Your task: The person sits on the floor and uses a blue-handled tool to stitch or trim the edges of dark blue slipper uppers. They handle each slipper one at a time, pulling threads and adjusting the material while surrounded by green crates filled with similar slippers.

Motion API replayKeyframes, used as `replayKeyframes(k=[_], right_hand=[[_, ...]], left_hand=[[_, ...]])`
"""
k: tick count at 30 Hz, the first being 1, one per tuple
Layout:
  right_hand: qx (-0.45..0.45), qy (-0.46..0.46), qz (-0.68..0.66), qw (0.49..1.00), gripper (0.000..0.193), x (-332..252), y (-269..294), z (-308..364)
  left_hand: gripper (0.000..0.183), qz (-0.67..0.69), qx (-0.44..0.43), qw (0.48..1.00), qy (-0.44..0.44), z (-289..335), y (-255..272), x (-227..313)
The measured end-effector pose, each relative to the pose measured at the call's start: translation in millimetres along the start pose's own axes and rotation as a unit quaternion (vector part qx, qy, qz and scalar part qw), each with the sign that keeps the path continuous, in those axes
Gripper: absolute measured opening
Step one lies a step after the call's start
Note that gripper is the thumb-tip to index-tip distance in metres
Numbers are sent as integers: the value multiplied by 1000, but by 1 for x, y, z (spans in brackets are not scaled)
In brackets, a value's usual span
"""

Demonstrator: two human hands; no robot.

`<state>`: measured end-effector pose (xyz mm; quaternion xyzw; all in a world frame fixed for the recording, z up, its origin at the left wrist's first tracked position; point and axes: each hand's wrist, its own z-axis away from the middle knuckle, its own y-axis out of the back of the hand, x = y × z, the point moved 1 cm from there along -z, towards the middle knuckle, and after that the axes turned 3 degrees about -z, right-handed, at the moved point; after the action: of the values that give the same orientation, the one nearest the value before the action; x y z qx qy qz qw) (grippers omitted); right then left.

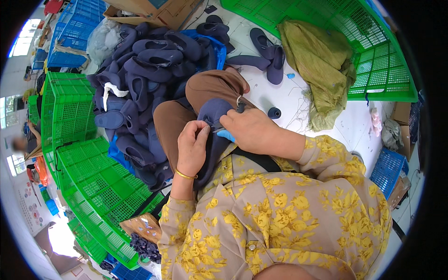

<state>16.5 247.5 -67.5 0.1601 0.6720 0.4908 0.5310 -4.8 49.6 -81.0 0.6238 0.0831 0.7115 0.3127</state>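
Observation:
A navy slip-on shoe (214, 108) lies across my lap, its rounded end over my knees. My left hand (192, 143) is closed on its edge, thumb and forefinger pinched together. From the other side my right hand (251, 130) meets it, fingers curled round a small dark-handled tool (241, 107) whose working end is mostly hidden. A bit of bright blue (226, 135) shows under the right fingers; I cannot tell what it is. The fingertips of both hands nearly touch at the shoe.
A large heap of navy shoes (154, 58) is at my left, beside green crates (100, 177). Ahead on the floor lie more shoes (267, 46), a dark thread spool (274, 113) and loose threads. An olive sack (319, 60) hangs at a green crate (373, 51). A blue basket (388, 172) stands right.

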Motion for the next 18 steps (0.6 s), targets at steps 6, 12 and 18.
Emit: replayKeyframes(k=[6, 12, 18], right_hand=[[48, 40, 69, 996, 23, -3, -7, -4], [56, 30, 90, 994, 19, -7, -9, -5], [32, 21, 100, 994, 13, -8, -10, -8]], left_hand=[[11, 73, 0, 997, 22, -1, -4, -11], [10, 99, 4, 995, 28, 0, -6, -13], [9, 109, -3, 994, 33, 1, -6, -16]])
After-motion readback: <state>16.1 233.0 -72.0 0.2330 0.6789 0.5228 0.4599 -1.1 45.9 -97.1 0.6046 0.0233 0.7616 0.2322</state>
